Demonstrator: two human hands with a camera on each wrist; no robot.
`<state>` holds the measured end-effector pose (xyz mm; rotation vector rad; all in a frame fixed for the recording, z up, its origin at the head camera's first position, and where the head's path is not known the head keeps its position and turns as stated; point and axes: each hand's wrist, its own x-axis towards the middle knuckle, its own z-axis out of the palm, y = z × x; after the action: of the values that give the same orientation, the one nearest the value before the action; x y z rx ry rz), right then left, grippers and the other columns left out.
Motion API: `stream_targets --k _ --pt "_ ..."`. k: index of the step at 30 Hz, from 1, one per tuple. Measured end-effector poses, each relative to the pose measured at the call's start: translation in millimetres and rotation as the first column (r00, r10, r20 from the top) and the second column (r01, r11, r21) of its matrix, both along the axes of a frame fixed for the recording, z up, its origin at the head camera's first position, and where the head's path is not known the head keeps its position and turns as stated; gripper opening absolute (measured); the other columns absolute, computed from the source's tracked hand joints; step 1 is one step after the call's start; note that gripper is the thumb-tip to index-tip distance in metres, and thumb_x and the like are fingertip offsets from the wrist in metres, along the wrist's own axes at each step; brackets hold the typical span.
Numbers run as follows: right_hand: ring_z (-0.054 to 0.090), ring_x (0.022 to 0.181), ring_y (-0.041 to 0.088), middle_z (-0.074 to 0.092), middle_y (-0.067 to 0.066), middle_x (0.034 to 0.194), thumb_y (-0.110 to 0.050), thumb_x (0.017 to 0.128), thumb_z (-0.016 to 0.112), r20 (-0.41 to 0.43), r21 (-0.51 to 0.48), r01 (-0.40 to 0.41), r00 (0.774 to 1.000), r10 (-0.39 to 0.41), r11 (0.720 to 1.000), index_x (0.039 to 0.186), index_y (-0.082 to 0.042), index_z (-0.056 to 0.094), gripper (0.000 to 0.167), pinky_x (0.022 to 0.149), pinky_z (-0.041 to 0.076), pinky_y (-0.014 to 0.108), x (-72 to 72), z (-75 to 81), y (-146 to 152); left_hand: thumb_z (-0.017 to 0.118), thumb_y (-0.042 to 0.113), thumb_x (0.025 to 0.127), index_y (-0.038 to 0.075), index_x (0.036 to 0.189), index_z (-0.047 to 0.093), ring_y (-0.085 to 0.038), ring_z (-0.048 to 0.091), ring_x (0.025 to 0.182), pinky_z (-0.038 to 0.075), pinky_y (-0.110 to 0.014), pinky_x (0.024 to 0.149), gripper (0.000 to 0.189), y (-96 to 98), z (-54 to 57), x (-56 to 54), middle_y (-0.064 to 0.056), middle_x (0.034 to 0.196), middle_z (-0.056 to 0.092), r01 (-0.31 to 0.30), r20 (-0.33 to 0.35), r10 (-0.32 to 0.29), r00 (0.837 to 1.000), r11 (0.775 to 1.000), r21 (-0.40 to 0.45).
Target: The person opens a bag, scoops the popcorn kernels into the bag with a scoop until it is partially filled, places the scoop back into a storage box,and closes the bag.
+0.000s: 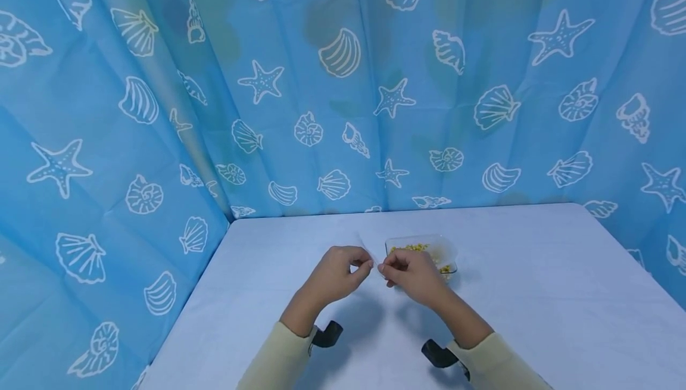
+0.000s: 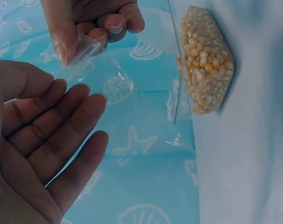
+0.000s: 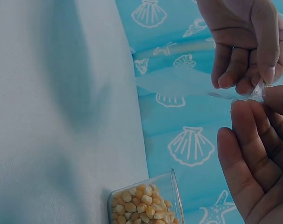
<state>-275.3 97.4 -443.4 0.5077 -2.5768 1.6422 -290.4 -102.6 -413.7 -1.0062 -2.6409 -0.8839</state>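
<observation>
A thin clear plastic bag (image 2: 127,88) hangs between the two hands above the table. With thumb and index finger, my left hand (image 1: 342,271) pinches one part of its edge, the other fingers loosely spread. My right hand (image 1: 409,274) pinches the bag close by, and the film bunches at its thumb in the left wrist view. Just behind the right hand stands a clear rectangular container (image 1: 449,251), partly hidden by that hand. Yellow corn kernels (image 3: 141,205) lie inside the container. The bag's film is so transparent that its full outline cannot be made out.
A white cloth covers the table (image 1: 536,295). Behind it and at its sides hangs a blue curtain (image 1: 300,92) with white shell and starfish prints. Black wrist mounts (image 1: 328,334) sit below both sleeves.
</observation>
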Motion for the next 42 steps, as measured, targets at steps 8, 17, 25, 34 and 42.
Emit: stream_targets --k 8,17,25,34,42 --pt "0.064 0.069 0.013 0.066 0.002 0.079 -0.014 0.094 0.066 0.024 0.006 0.016 1.0 -0.016 1.0 0.092 -0.006 0.068 0.008 0.065 0.054 0.028 0.1 0.9 -1.9 0.06 0.013 0.094 0.016 0.087 0.07 -0.003 0.064 0.085 0.055 -0.031 0.076 0.013 -0.2 -3.4 0.2 0.011 0.083 0.067 -0.044 0.0 0.044 0.999 0.999 0.021" --pt "0.063 0.069 0.012 0.067 0.006 0.082 -0.012 0.092 0.068 0.017 0.056 0.001 1.0 -0.002 0.998 0.095 -0.011 0.069 0.003 0.063 0.053 0.028 2.6 0.1 -4.4 0.058 0.017 0.095 0.016 0.093 0.07 -0.003 0.062 0.09 0.052 -0.025 0.081 0.012 7.2 -9.7 2.7 0.014 0.087 0.065 -0.014 0.078 0.014 0.997 1.0 -0.003" --pt "0.061 0.069 0.011 0.064 -0.004 0.076 -0.015 0.09 0.07 0.007 0.131 -0.003 1.0 0.002 0.991 0.091 -0.01 0.069 0.006 0.061 0.052 0.03 2.3 -1.1 -5.2 0.058 0.017 0.096 0.017 0.092 0.068 -0.001 0.063 0.088 0.054 -0.029 0.077 0.011 5.6 -13.0 2.6 0.013 0.087 0.066 0.016 0.092 -0.019 0.996 0.999 0.034" --pt "0.063 0.07 0.011 0.066 -0.001 0.078 -0.015 0.093 0.068 -0.021 0.101 -0.031 0.999 0.033 0.994 0.091 -0.012 0.069 0.004 0.064 0.053 0.028 2.5 -0.2 -2.5 0.058 0.03 0.099 0.015 0.108 0.062 -0.001 0.065 0.087 0.054 -0.025 0.074 0.017 10.4 -11.1 4.5 0.007 0.095 0.071 0.012 0.158 -0.019 0.987 0.999 0.045" --pt "0.058 0.067 0.013 0.064 -0.004 0.074 -0.014 0.092 0.068 -0.049 0.154 -0.029 0.998 0.037 0.988 0.087 -0.02 0.07 0.008 0.059 0.052 0.029 2.3 -0.5 -2.9 0.06 0.016 0.094 0.014 0.106 0.064 -0.001 0.064 0.077 0.052 -0.022 0.064 0.013 13.4 -10.0 5.4 0.001 0.094 0.073 -0.047 0.202 0.044 0.978 0.999 0.009"
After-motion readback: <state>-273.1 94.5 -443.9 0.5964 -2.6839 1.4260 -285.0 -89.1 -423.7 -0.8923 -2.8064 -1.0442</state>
